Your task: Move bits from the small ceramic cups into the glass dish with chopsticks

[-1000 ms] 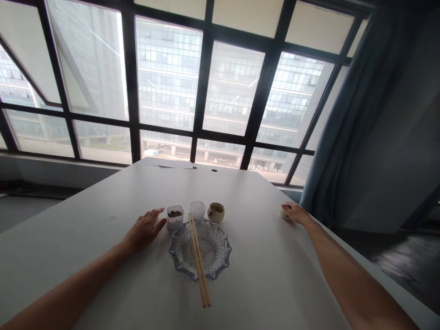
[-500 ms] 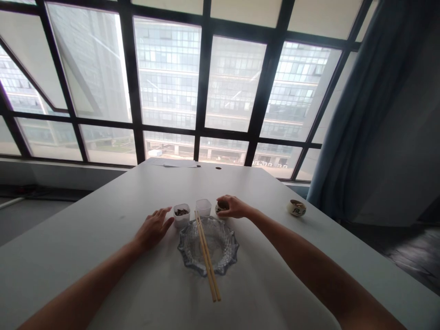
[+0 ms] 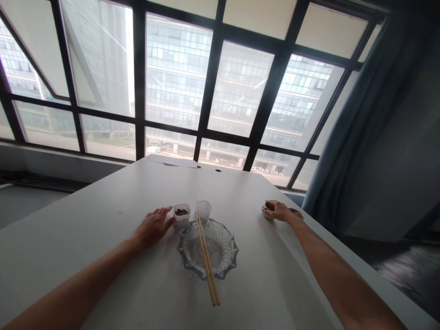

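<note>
My right hand is closed around a small round cream cup on the right part of the white table; its contents are mostly hidden by the fingers. Behind my right wrist, a second small cup is partly covered. Resting on the tabletop, my left hand has thumb and fingers apart, right beside a white plastic cup of dark seed-like pieces. I cannot tell whether the fingertips touch it. Beside that cup stands a translucent plastic cup. Nearer to me, two wooden chopsticks lie across a scalloped glass bowl.
The white table stretches toward large framed windows. A sheet of paper lies at its far end, close to two dark round spots. A blue-grey curtain hangs on the right, beyond the table's edge.
My right hand has moved the small round cup rightward, from beside the translucent cup to near the second small cup. My left hand has stayed by the white cup. The view has tilted slightly.
</note>
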A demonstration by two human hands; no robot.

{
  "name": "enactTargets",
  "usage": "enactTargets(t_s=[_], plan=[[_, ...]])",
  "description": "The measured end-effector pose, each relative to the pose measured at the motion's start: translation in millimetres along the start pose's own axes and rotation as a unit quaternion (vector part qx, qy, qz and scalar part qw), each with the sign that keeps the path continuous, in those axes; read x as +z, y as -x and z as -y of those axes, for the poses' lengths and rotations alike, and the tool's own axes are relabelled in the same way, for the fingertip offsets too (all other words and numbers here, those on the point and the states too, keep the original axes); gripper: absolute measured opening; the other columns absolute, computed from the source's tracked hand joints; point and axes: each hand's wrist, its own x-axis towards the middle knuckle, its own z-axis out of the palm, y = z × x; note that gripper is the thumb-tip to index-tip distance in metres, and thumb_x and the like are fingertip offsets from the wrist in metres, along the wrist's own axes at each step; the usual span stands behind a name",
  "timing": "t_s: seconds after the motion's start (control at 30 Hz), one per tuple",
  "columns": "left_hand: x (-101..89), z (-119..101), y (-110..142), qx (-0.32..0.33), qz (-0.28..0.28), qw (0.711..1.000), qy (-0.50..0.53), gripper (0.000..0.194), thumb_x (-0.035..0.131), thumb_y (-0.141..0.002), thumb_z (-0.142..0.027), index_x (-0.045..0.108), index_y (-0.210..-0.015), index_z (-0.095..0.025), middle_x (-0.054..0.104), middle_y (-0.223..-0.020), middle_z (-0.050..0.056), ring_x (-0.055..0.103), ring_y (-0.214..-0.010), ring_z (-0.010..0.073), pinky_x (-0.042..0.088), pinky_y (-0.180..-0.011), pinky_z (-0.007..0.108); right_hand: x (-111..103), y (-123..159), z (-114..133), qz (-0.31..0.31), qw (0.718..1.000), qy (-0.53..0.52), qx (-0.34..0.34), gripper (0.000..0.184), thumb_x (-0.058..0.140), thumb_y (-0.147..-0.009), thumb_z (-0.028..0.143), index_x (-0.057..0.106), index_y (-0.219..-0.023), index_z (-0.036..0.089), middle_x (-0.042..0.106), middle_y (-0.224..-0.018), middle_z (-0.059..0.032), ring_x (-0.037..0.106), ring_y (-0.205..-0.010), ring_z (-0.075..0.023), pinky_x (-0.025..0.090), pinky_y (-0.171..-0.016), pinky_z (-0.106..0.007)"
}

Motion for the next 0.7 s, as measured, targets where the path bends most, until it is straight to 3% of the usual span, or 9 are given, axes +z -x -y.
enactTargets(t_s=[0.1, 0.17, 0.3, 0.4, 0.47, 0.53, 0.7], plan=[[-0.1, -1.1, -0.3, -0.004, 0.003, 1.000, 0.001, 0.057, 0.028, -0.097, -0.052, 0.049, -0.137, -0.017, 0.059, -0.136, 0.015, 0.056, -0.122, 0.0305, 0.043, -0.100, 0.048, 5.5, -7.9, 40.6, -0.029, 0.998, -0.016, -0.046, 0.051, 0.065, -0.086, 0.034, 0.060, -0.130, 0.008, 0.053, -0.137, -0.0253, 0.045, -0.133, -0.0400, 0.033, -0.110, -0.056], [-1.5, -2.0, -0.2, -0.006, 0.008, 1.000, 0.006, 0.056, 0.029, -0.098, -0.052, 0.048, -0.138, -0.018, 0.060, -0.134, 0.015, 0.057, -0.122, 0.0302, 0.043, -0.101, 0.048, 18.5, -17.4, 86.6, -0.013, 0.992, -0.041, -0.122, 0.057, 0.061, -0.090, 0.036, 0.052, -0.139, 0.010, 0.047, -0.146, -0.0210, 0.043, -0.136, -0.0330, 0.032, -0.114, -0.049], [-5.4, -2.8, 2.1, 0.002, 0.010, 1.000, 0.022, 0.059, 0.033, -0.097, -0.053, 0.045, -0.140, -0.014, 0.058, -0.136, 0.017, 0.054, -0.126, 0.0317, 0.042, -0.104, 0.051, 50.2, -38.4, 183.1, 0.077, 0.960, -0.073, -0.259, 0.072, 0.083, -0.070, 0.028, 0.057, -0.137, 0.023, 0.050, -0.147, -0.0079, 0.045, -0.136, -0.0264, 0.035, -0.114, -0.038], [-6.7, -3.7, 4.9, 0.034, -0.009, 0.998, 0.046, 0.064, 0.043, -0.093, -0.056, 0.039, -0.144, -0.017, 0.054, -0.140, 0.017, 0.052, -0.127, 0.0325, 0.042, -0.105, 0.051, 62.2, -50.4, 226.2, 0.195, 0.932, -0.062, -0.298, 0.075, 0.085, -0.064, 0.018, 0.060, -0.134, 0.025, 0.053, -0.144, -0.0081, 0.048, -0.133, -0.0286, 0.038, -0.111, -0.040], [-5.4, -5.8, 5.0, 0.056, -0.023, 0.996, 0.072, 0.066, 0.051, -0.090, -0.055, 0.038, -0.145, -0.021, 0.052, -0.142, 0.016, 0.052, -0.128, 0.0318, 0.044, -0.105, 0.050, 64.1, -54.6, 237.6, 0.227, 0.926, -0.053, -0.296, 0.076, 0.085, -0.062, 0.016, 0.061, -0.134, 0.024, 0.056, -0.141, -0.0099, 0.053, -0.127, -0.0307, 0.043, -0.106, -0.042], [-2.5, -9.3, 1.7, 0.064, -0.033, 0.992, 0.104, 0.066, 0.056, -0.088, -0.052, 0.038, -0.144, -0.023, 0.051, -0.143, 0.015, 0.052, -0.128, 0.0305, 0.044, -0.106, 0.048, 64.1, -56.0, 239.4, 0.221, 0.929, -0.051, -0.292, 0.073, 0.084, -0.062, 0.016, 0.062, -0.132, 0.022, 0.059, -0.136, -0.0115, 0.057, -0.122, -0.0314, 0.046, -0.102, -0.042], [6.7, -15.2, -20.3, 0.037, -0.027, 0.984, 0.171, 0.067, 0.063, -0.082, -0.041, 0.039, -0.140, -0.020, 0.058, -0.134, 0.017, 0.059, -0.117, 0.0270, 0.050, -0.098, 0.043, 62.7, -53.8, 221.8, 0.197, 0.936, -0.048, -0.286, 0.067, 0.077, -0.064, 0.010, 0.064, -0.129, 0.021, 0.063, -0.128, -0.0099, 0.061, -0.112, -0.0277, 0.049, -0.096, -0.037]])
